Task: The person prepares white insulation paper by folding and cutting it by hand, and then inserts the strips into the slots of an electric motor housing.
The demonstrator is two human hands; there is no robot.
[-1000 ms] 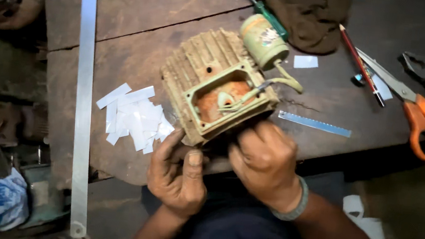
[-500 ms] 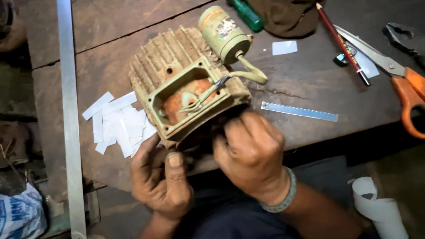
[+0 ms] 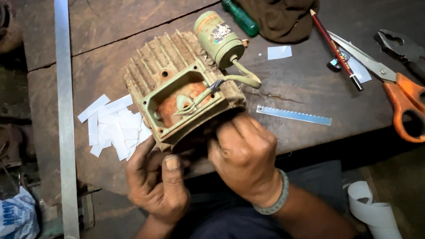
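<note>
motor housing (image 3: 174, 87): rusty, finned, pale green, at the near edge of the workbench (image 3: 308, 92), open terminal box facing up, end overhanging toward the lap so both hands can reach it.
left hand (image 3: 157, 182): cupped under the near end, thumb up against the rim, closed on the housing to steady it.
right hand (image 3: 242, 156): fingers curled together and pressed into the open end; whatever is pinched stays hidden.
capacitor (image 3: 218, 37): green cylinder lying against the fins, tethered by pale leads.
paper strips (image 3: 113, 125): white, heaped just left of the housing, within reach.
far edge: screwdriver (image 3: 239, 15), brown cloth (image 3: 280, 6).
right side: pencil (image 3: 332, 40), orange scissors (image 3: 406, 99), toothed metal strip (image 3: 293, 115).
</note>
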